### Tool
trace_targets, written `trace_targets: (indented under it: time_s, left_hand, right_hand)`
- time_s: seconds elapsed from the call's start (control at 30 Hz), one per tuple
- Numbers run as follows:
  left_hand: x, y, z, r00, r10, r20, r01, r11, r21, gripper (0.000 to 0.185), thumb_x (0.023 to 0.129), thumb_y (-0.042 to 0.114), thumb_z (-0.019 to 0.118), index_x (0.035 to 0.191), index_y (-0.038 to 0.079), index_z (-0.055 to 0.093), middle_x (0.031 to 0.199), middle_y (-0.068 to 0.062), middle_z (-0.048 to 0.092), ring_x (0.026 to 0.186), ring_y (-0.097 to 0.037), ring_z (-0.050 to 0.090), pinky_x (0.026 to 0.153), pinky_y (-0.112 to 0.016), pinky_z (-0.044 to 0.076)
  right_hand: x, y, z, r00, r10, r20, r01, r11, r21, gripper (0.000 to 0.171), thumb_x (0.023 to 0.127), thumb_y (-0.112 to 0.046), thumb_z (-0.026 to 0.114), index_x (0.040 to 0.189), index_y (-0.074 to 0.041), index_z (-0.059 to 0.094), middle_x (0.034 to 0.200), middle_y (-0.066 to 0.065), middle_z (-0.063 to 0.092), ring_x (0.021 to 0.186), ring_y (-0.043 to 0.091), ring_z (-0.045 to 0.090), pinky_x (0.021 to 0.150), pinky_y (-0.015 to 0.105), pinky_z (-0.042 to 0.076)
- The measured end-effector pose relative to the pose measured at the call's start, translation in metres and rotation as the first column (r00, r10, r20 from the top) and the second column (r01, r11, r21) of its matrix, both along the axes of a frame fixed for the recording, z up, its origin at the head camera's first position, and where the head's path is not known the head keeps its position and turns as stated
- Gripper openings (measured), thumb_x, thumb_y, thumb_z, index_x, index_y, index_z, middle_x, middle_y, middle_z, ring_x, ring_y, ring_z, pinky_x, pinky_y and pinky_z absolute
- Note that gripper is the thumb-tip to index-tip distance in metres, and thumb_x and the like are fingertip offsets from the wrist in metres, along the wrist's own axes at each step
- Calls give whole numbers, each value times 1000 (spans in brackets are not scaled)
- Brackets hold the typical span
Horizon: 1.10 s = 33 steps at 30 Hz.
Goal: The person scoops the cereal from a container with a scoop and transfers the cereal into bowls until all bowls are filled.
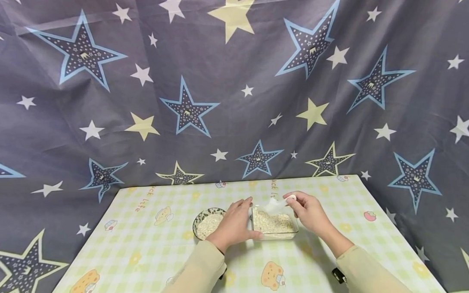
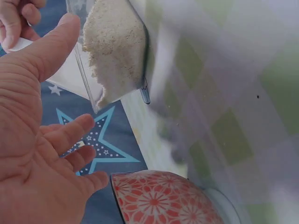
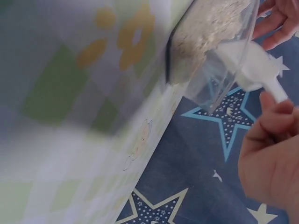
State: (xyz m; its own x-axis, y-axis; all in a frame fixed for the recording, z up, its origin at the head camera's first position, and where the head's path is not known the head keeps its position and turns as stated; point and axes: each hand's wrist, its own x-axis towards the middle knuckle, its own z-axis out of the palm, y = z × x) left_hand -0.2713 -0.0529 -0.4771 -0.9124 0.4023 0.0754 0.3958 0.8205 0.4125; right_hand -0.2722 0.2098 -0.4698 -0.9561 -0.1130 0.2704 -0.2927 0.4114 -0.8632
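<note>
A clear rectangular box (image 1: 278, 237) of pale, oat-like flakes (image 1: 273, 221) stands on the table between the hands. My right hand (image 1: 309, 212) pinches the handle of a white scoop (image 3: 259, 65), whose bowl dips past the rim into the box. On the box's left side is my left hand (image 1: 234, 224), fingers spread and thumb at the near corner of the rim. Left of that hand sits a round bowl (image 1: 198, 221) holding similar flakes, partly hidden by the hand. The left wrist view shows the bowl's red floral outside (image 2: 156, 200), close to the little finger.
A green-and-white checked cloth with cartoon prints covers the table (image 1: 145, 253). Behind it hangs a dark curtain (image 1: 223, 56) patterned with stars, meeting the table's back edge. Both forearms reach in from the near side.
</note>
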Motion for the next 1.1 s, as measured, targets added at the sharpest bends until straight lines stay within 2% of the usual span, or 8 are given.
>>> trace_targets:
  time_s: [0.2,0.37,0.5,0.6,0.73,0.83,0.93,1.1]
  left_hand:
    - [-2,1,-3,999,-3,33,1,999,33,126,75,53,95,168,2,28,162,-9,55,157,-38,40,133,-52,33]
    - [-2,1,-5,999,-3,45,1,999,50,125,75,53,95,167,1,28,163,-10,54,157,-38,40,133,-53,33]
    - [-2,1,-6,999,-7,44,5,999,46,125,75,54,94,167,0,29,163,-11,54,157,-39,41,132,-53,33]
    - [-2,2,-6,999,-7,52,5,999,42,125,75,55,94,167,0,29,164,-10,53,157,-38,41,133,-52,33]
    - [-3,1,-6,999,-1,53,-1,999,35,125,75,55,94,167,1,29,163,-8,54,156,-37,42,132,-51,34]
    - [-4,1,-6,999,2,50,-3,999,33,125,75,55,94,167,1,30,161,-8,56,154,-37,44,132,-50,35]
    - [-4,1,-5,999,-3,52,1,999,38,124,75,54,94,166,0,30,160,-9,57,153,-37,45,131,-51,36]
    - [-4,2,-4,999,-9,45,7,999,38,123,75,54,94,165,-2,32,160,-10,57,153,-38,46,131,-51,37]
  right_hand:
    - [-7,5,0,987,160,13,-161,985,56,19,109,-12,60,114,-4,76,71,6,58,59,6,46,50,22,39]
    - [-7,11,0,982,173,75,-179,980,82,21,111,-15,58,116,-4,75,70,2,53,57,6,43,49,22,37]
    - [0,13,-1,969,83,234,-84,996,-7,27,113,-16,54,124,3,70,76,7,63,56,8,41,48,21,34]
    - [9,11,-4,944,-31,329,52,997,-55,31,113,-15,52,127,6,68,88,14,77,55,8,40,47,21,32]
    - [21,3,-7,912,-153,380,192,979,-66,32,112,-16,51,120,8,70,92,14,82,52,7,41,45,21,32]
    - [29,-7,-9,893,-181,411,249,961,-117,31,111,-16,50,117,9,69,91,14,82,53,7,46,44,20,33]
    - [37,-18,-12,880,-199,432,295,940,-168,33,112,-16,48,121,10,66,89,15,82,52,7,51,42,20,34]
    - [42,-35,-18,868,-229,441,348,914,-209,34,113,-18,48,115,9,67,86,18,80,47,6,51,39,20,33]
